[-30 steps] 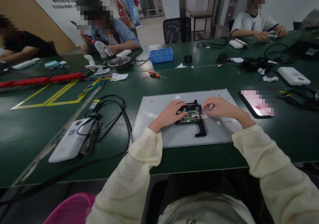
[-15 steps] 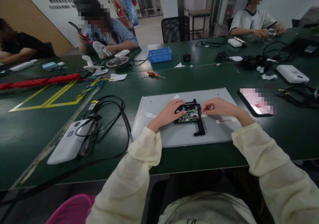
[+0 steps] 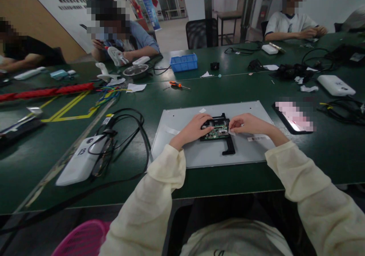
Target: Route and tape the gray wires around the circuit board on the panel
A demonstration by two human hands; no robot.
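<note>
A green circuit board in a black plastic bracket lies on a flat light-grey panel. My left hand holds the board's left side, thumb over its face and fingers along the far edge. Just right of the bracket, my right hand has thumb and forefinger pinched on a small white scrap, seemingly tape or paper. A white strip with a label lies on the panel to the right of the board, and a small white scrap near its far edge.
A phone lies right of the panel. Left are a white power bank and looped black cables. Beyond are an orange screwdriver, a blue basket and a metal bowl. Co-workers sit across the table.
My right hand has shifted slightly left, bringing the white scrap against the bracket's edge. My left hand stays put. A dark object with a shiny metal part has appeared at the table's left edge.
</note>
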